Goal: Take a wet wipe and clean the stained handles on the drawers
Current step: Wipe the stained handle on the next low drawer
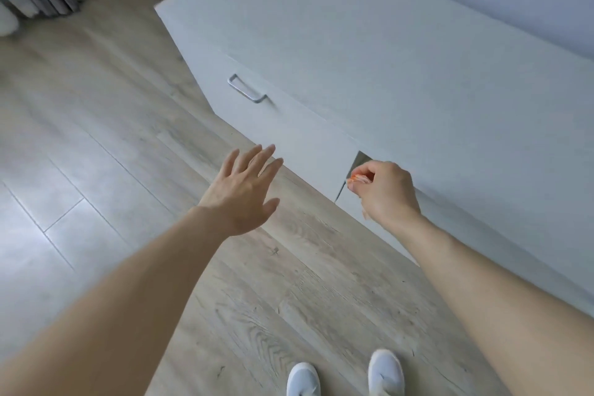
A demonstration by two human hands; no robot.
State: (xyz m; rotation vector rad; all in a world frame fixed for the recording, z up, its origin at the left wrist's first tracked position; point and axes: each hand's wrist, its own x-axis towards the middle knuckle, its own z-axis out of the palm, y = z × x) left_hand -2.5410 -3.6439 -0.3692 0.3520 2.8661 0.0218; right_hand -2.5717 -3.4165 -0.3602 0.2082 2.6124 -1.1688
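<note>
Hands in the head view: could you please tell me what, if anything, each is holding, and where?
The left hand is open and holds nothing. The right hand pinches something small and orange-stained at its fingertips; which part cannot be told.

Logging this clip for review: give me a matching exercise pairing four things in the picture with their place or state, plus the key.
Things:
1. left hand
2. right hand
3. metal handle
4. white shoes

States:
A. on the wood floor at the bottom edge
B. fingers spread, holding nothing
C. fixed to the left drawer front, untouched
D. fingers curled on something orange-stained at the gap between drawers

Pairs: 1-B, 2-D, 3-C, 4-A
</note>
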